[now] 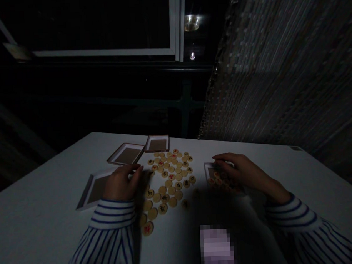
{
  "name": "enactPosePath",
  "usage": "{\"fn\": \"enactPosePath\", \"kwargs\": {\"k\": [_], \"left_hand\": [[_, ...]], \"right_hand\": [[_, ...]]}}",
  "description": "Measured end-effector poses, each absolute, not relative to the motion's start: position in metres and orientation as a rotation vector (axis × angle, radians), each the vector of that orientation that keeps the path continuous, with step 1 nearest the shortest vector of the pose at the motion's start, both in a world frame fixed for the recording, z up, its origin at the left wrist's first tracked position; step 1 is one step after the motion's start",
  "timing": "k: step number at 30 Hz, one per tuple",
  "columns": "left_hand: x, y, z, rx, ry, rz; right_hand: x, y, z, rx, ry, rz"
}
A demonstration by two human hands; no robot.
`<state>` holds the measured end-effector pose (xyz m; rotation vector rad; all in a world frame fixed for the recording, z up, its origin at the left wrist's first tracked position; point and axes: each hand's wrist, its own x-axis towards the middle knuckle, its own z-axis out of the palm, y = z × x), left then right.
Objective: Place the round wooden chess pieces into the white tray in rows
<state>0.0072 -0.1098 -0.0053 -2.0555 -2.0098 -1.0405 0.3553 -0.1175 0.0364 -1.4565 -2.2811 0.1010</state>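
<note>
My left hand (120, 183) hovers over the near edge of an open, shallow box (88, 189) at the left. Its fingers are loosely bent, with a gap between them and the thumb; I see nothing held. To its right spread many round wooden xiangqi pieces (172, 177), some with red characters, some with black, others plain side up. My right hand (237, 170) is above another shallow box (206, 170), fingers reaching left and slightly apart. Several red-marked pieces (218, 181) lie in that box, which the hand partly covers.
Two more shallow boxes or lids, a tilted one (118, 163) and a smaller one (157, 151), lie at the back of the white table (62, 170). A bead curtain (266, 75) hangs behind on the right. A pixelated patch is near the front edge. The room is dark.
</note>
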Motion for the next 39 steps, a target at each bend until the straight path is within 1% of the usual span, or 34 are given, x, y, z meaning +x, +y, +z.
{"fn": "enactPosePath", "kwargs": {"k": [13,26,39], "left_hand": [[-0.002,-0.106,-0.010,-2.083,-1.974,-0.935],[-0.003,-0.105,-0.010,-2.123,-2.007,-0.835],[-0.001,-0.108,-0.001,-2.059,-2.184,-0.561]], "right_hand": [[0.341,-0.124,0.052,-1.467,-2.205,0.133],[0.315,-0.118,0.068,-1.411,-2.364,0.142],[0.299,-0.103,0.058,-1.332,-2.423,0.142]]}}
